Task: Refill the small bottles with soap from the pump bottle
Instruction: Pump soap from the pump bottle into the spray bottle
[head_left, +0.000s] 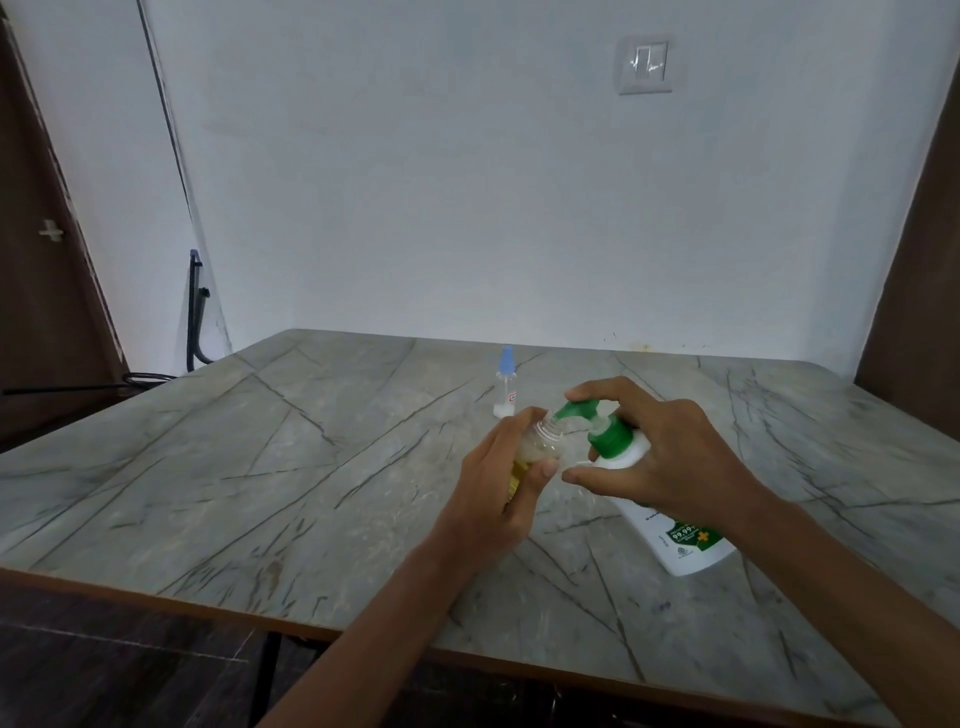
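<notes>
Clear, light plastic, the small bottle is being gripped in the left hand over the desk's middle, mouth under the green spout. The right hand is clasping the tilted pump bottle, probably soap-slick and safest held around its body.

Dim, cool, even light. The wall is the brightest area, shadows are soft, the frame edges bow from wide-angle distortion, and detail is slightly soft.

Left of my left hand, which grips the small bottle, the table gives wide open room, and toward me too. Just beyond the grip stands a blue-capped bottle. Right of it, my right hand, clasped on the pump bottle, blocks passage.
</notes>
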